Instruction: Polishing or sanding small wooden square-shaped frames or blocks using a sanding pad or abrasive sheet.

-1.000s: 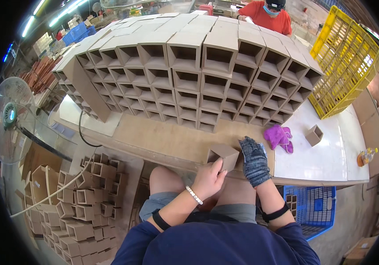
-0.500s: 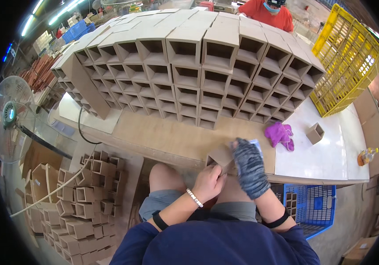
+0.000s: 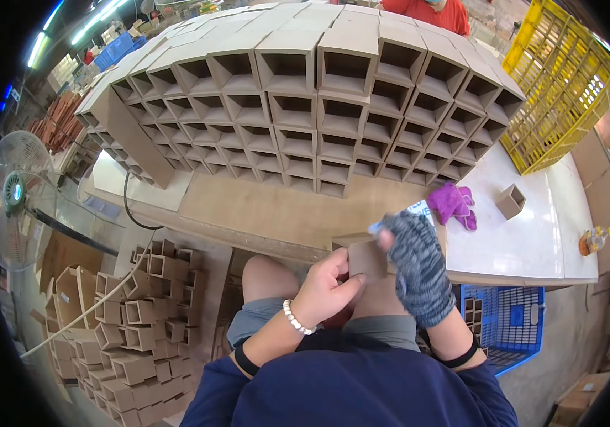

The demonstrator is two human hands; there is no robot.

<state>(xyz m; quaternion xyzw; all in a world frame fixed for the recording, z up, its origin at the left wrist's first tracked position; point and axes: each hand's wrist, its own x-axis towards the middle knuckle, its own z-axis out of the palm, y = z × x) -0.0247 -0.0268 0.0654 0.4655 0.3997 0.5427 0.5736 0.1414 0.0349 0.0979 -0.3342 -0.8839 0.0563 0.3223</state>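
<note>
My left hand (image 3: 328,286), bare with a white bead bracelet on its wrist, grips a small brown square box (image 3: 367,260) by its near left side, above my lap at the table edge. My right hand (image 3: 419,267) wears a grey knitted fingerless glove. Its closed fingers hold a thin white sheet with blue print (image 3: 419,209) beside the box's upper right; the sheet's underside is hidden. Across the table stands a wall of stacked square boxes (image 3: 294,110), their open ends facing me.
A purple cloth (image 3: 451,205) and a single box (image 3: 511,201) lie to the right, near a small bottle (image 3: 594,240). A yellow crate (image 3: 558,92) stands beyond. Below are a blue crate (image 3: 511,320) and, at left, piled boxes (image 3: 138,320). A fan (image 3: 14,188) stands far left.
The small box has turned in my left hand, showing a flat face. My gloved right hand has shifted slightly right, with more of the white sheet showing. The whole view has tilted slightly.
</note>
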